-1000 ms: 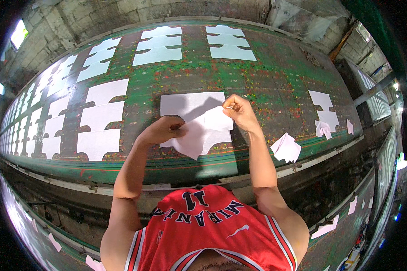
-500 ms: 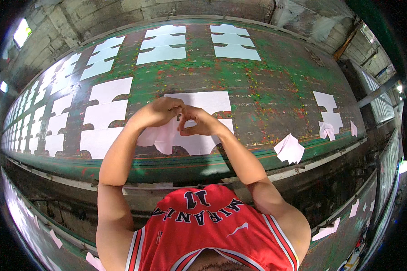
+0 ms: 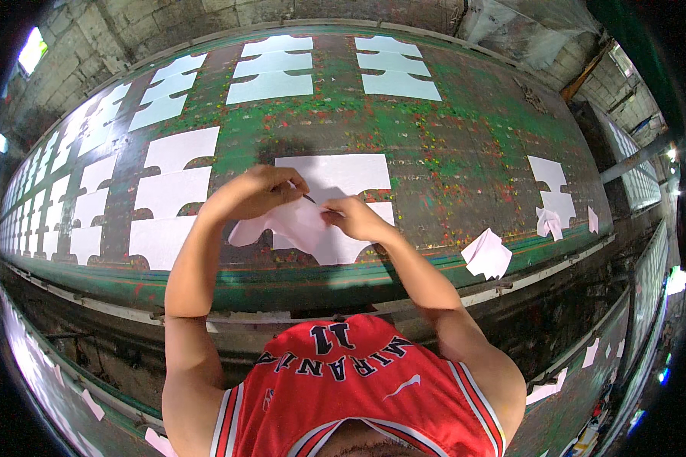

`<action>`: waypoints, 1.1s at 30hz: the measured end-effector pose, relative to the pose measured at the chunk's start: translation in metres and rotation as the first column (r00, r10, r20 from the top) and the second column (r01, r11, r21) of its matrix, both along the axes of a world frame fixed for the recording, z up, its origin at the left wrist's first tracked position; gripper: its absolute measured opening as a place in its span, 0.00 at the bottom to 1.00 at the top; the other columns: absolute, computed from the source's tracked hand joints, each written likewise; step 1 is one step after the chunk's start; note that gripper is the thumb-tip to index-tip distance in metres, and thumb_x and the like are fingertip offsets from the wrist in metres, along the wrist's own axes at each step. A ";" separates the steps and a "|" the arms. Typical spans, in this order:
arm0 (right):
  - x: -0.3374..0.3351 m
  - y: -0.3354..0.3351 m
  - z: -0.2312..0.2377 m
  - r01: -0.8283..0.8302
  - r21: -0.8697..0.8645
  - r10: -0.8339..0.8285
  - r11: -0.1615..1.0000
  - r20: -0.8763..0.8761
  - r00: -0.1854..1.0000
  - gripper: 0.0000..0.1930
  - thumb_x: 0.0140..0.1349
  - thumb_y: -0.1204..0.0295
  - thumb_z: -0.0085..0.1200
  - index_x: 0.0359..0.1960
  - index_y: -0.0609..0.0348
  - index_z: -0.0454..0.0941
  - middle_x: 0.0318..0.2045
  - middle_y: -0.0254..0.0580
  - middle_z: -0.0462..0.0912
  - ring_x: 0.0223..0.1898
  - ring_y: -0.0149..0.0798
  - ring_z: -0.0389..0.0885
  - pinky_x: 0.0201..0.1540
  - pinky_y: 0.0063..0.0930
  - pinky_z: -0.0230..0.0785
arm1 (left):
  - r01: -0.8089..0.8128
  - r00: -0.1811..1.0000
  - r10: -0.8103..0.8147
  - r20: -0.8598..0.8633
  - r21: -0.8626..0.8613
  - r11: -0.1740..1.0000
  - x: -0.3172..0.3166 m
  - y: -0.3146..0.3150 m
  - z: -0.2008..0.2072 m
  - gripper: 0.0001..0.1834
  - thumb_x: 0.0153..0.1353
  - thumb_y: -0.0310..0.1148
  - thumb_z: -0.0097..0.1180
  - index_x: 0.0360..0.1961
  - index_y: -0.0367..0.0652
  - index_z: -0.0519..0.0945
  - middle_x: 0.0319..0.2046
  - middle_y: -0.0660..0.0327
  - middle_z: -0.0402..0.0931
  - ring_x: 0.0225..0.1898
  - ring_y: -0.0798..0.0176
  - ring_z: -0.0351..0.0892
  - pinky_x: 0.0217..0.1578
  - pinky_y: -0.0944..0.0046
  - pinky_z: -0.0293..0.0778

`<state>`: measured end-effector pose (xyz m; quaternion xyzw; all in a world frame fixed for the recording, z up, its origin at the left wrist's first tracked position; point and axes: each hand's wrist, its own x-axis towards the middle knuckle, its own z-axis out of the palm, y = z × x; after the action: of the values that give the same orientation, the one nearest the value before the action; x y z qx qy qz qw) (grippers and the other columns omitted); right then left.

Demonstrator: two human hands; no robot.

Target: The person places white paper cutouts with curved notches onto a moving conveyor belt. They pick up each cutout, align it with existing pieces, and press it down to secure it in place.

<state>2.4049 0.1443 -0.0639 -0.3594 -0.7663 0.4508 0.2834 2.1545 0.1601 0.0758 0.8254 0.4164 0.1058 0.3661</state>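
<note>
Above the paint-spotted printing table, my left hand (image 3: 261, 190) is closed on a loose pale pink fabric piece (image 3: 293, 225), which hangs limp from it. A small thin dark object (image 3: 309, 199) shows by the left fingertips; its kind is too small to make out. Facing it from the right, my right hand (image 3: 356, 218) has its fingers pinched together at the loose piece's edge. Beneath both hands lie flat white cut fabric panels (image 3: 366, 169) with curved notches, partly covered by the loose piece and by shadow.
Rows of similar white panels (image 3: 177, 183) lie to the left and along the far side (image 3: 270, 68). Crumpled fabric pieces (image 3: 486, 254) rest at the table's near right edge, with another panel (image 3: 550, 179) beyond. A pale rail (image 3: 526, 283) runs along the near edge.
My hands have drawn apart slightly, the right one moving right. The loose fabric piece is now spread more between them, and the thin dark object shows more plainly.
</note>
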 end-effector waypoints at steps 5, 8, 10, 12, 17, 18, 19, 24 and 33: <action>0.059 0.000 -0.002 0.240 -0.097 -0.218 0.966 0.194 0.956 0.11 0.67 0.67 0.60 0.45 0.62 0.83 0.36 0.48 0.88 0.37 0.39 0.85 0.44 0.37 0.75 | 0.041 0.987 -0.061 -0.149 -0.129 0.991 -0.020 0.011 -0.043 0.25 0.57 0.32 0.69 0.56 0.39 0.79 0.44 0.46 0.84 0.46 0.46 0.85 0.48 0.50 0.77; 0.088 0.010 0.002 0.321 -0.053 -0.309 0.946 0.156 0.938 0.12 0.67 0.65 0.61 0.44 0.61 0.83 0.35 0.46 0.88 0.37 0.37 0.85 0.44 0.35 0.75 | 0.097 0.987 -0.117 -0.107 -0.175 0.980 -0.031 0.026 -0.078 0.23 0.56 0.29 0.68 0.54 0.37 0.79 0.44 0.45 0.83 0.45 0.46 0.84 0.48 0.51 0.76; 0.103 0.028 -0.003 0.411 -0.037 -0.399 0.911 0.179 0.900 0.13 0.67 0.63 0.63 0.43 0.61 0.84 0.36 0.44 0.88 0.38 0.35 0.85 0.44 0.33 0.75 | 0.076 0.992 -0.088 -0.087 -0.133 0.988 -0.037 0.046 -0.099 0.21 0.57 0.28 0.66 0.52 0.36 0.80 0.43 0.46 0.83 0.45 0.46 0.84 0.48 0.52 0.76; 0.110 0.052 -0.014 0.505 -0.035 -0.499 0.862 0.103 0.860 0.10 0.64 0.69 0.64 0.41 0.62 0.83 0.36 0.44 0.88 0.38 0.33 0.85 0.43 0.30 0.75 | -0.067 0.998 0.065 -0.019 -0.143 0.988 -0.039 0.069 -0.120 0.19 0.58 0.27 0.64 0.51 0.36 0.80 0.43 0.46 0.84 0.45 0.47 0.83 0.48 0.53 0.76; 0.113 0.136 -0.062 0.563 -0.121 -0.571 0.818 -0.040 0.820 0.06 0.62 0.80 0.57 0.40 0.62 0.81 0.32 0.33 0.84 0.35 0.24 0.78 0.38 0.22 0.70 | -0.486 0.853 0.510 0.110 -0.186 0.854 -0.038 0.150 -0.189 0.16 0.60 0.23 0.60 0.50 0.36 0.81 0.41 0.50 0.84 0.44 0.49 0.82 0.47 0.54 0.76; 0.108 0.154 -0.073 0.612 -0.118 -0.619 0.782 -0.026 0.785 0.05 0.62 0.80 0.57 0.40 0.62 0.82 0.31 0.33 0.84 0.33 0.24 0.78 0.37 0.23 0.71 | -0.525 0.826 0.539 0.167 -0.121 0.842 -0.034 0.165 -0.206 0.16 0.60 0.23 0.60 0.50 0.36 0.81 0.41 0.50 0.84 0.44 0.50 0.82 0.47 0.55 0.76; 0.106 0.169 -0.082 0.684 -0.132 -0.686 0.717 0.036 0.727 0.05 0.62 0.79 0.58 0.39 0.62 0.82 0.30 0.32 0.84 0.32 0.24 0.78 0.36 0.23 0.71 | -0.559 0.804 0.553 0.216 -0.040 0.828 -0.028 0.181 -0.222 0.16 0.60 0.23 0.59 0.51 0.36 0.81 0.41 0.50 0.84 0.44 0.50 0.83 0.47 0.55 0.76; 0.101 0.222 -0.117 0.792 0.164 -0.808 0.588 0.163 0.567 0.15 0.64 0.63 0.61 0.36 0.66 0.78 0.24 0.57 0.80 0.26 0.53 0.81 0.33 0.41 0.71 | -0.757 0.652 0.729 0.208 0.135 0.639 -0.015 0.239 -0.267 0.17 0.59 0.26 0.60 0.51 0.38 0.80 0.42 0.48 0.84 0.46 0.46 0.84 0.46 0.53 0.77; 0.097 0.270 -0.129 0.746 0.220 -0.777 0.628 0.233 0.585 0.16 0.66 0.61 0.57 0.46 0.62 0.83 0.34 0.63 0.85 0.40 0.64 0.84 0.43 0.51 0.76 | -0.803 0.591 0.783 0.195 0.231 0.549 -0.014 0.287 -0.285 0.18 0.61 0.30 0.60 0.51 0.40 0.76 0.41 0.45 0.84 0.46 0.40 0.83 0.46 0.47 0.77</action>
<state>2.5023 0.4142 -0.1932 -0.7036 -0.5932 0.1860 0.3442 2.1402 0.4473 -0.2097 0.5891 0.7099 0.3485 0.1659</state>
